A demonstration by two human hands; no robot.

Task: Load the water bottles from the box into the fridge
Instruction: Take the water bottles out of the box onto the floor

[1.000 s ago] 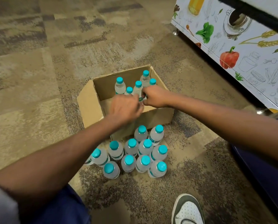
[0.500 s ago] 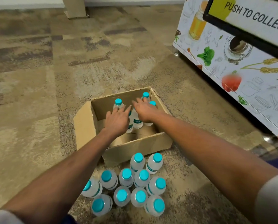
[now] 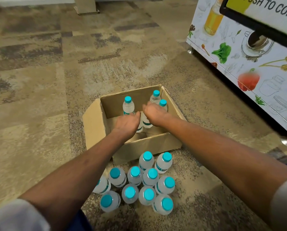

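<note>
Left of the cardboard box [image 3: 92, 124] we see patterned carpet [image 3: 31, 97]. Inside the box, the left hand [image 3: 127, 124] lies palm down over the top of 1 water bottle [image 3: 140, 128]; its fingers bend over it, and we cannot tell whether they grip. The right hand [image 3: 154, 115] covers the top of a 2nd bottle [image 3: 147, 124] just beside the 1st (its grasp is hidden too). We count 5 bottles in the box: those 2, plus 3 more bottles [image 3: 128, 106] standing free near its far wall. Just in front of the box, 11 teal-capped bottles [image 3: 152, 174] stand upright, clustered on the carpet. Right of the box stands a cabinet [image 3: 239, 64] printed with food drawings.
</note>
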